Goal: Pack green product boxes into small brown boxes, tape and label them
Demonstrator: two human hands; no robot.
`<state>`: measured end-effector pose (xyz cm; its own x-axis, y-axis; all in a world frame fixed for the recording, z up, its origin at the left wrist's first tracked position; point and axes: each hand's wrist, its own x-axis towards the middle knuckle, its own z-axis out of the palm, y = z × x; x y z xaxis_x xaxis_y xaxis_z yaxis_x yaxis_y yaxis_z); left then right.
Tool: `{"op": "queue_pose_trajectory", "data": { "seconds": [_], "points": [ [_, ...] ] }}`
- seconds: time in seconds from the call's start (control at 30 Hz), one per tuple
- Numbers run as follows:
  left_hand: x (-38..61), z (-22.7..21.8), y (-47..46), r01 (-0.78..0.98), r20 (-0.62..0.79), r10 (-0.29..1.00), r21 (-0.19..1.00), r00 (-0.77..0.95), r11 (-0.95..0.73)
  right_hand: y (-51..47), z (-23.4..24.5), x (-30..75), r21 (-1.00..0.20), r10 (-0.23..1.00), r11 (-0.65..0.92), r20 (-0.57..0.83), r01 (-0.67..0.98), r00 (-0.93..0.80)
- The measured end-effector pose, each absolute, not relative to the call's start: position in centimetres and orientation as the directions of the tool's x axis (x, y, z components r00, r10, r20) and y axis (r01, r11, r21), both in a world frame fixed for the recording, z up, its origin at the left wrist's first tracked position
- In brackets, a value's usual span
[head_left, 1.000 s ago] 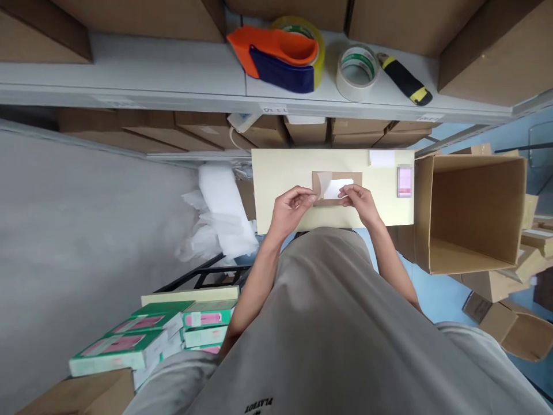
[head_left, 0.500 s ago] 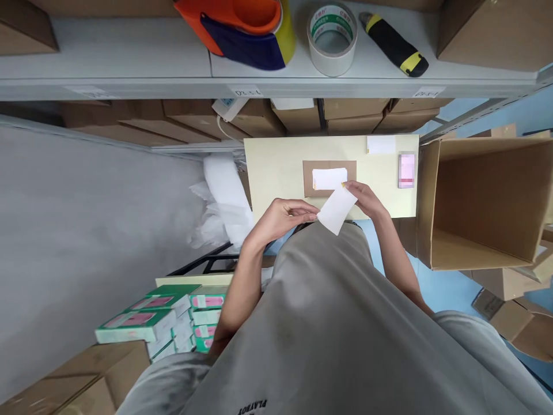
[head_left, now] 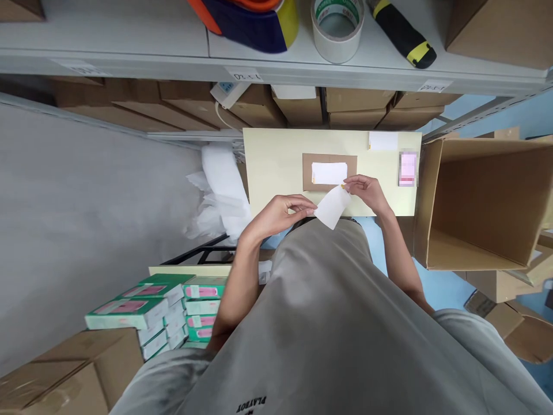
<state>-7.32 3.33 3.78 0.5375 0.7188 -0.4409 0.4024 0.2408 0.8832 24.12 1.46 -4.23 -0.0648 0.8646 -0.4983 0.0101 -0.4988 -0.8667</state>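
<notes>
Between my two hands hangs a white paper slip (head_left: 332, 208), slightly curved, with a small yellow mark at its upper right corner. My left hand (head_left: 288, 212) pinches its left edge between thumb and fingers. At the marked corner, my right hand (head_left: 365, 191) grips it with the fingertips. Just beyond the slip lies a flat piece of brown cardboard (head_left: 307, 173) on the pale yellow tabletop (head_left: 274, 167). A stack of white slips (head_left: 329, 173) rests on that cardboard.
A pink item (head_left: 407, 168) and another white slip (head_left: 383, 140) lie at the table's right. An open cardboard box (head_left: 484, 196) stands beside it. Above, a grey shelf (head_left: 129, 40) holds a tape roll (head_left: 337, 34) and a utility knife (head_left: 404, 34). Green-and-white boxes (head_left: 129, 311) are stacked lower left.
The slip has shifted slightly left and toward the table, still held by both hands. My right hand has turned a little at its corner. The whole view has tilted slightly downward.
</notes>
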Motion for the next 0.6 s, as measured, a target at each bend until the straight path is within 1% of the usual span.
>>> {"op": "queue_pose_trajectory", "data": {
  "seconds": [0.2,0.37,0.5,0.6],
  "points": [
    [-6.8,3.8,3.1,0.419,-0.430,0.728,0.882,0.533,0.214,0.9,-4.5,23.5,-0.874,0.866,-0.482,-0.485,0.059,-0.122],
    [-7.0,3.4,3.3,0.435,-0.418,0.744,0.880,0.522,0.189,0.5,-5.1,22.8,-0.887,0.884,-0.449,-0.459,0.108,-0.091],
    [-7.6,2.0,3.5,0.493,-0.404,0.810,0.854,0.425,0.167,0.3,-4.1,22.4,-0.887,0.908,-0.403,-0.418,0.223,-0.023],
    [-7.7,0.1,3.8,0.522,-0.388,0.863,0.834,0.324,0.178,-0.2,-1.7,22.2,-0.879,0.933,-0.330,-0.360,0.343,-0.024]
  ]
}}
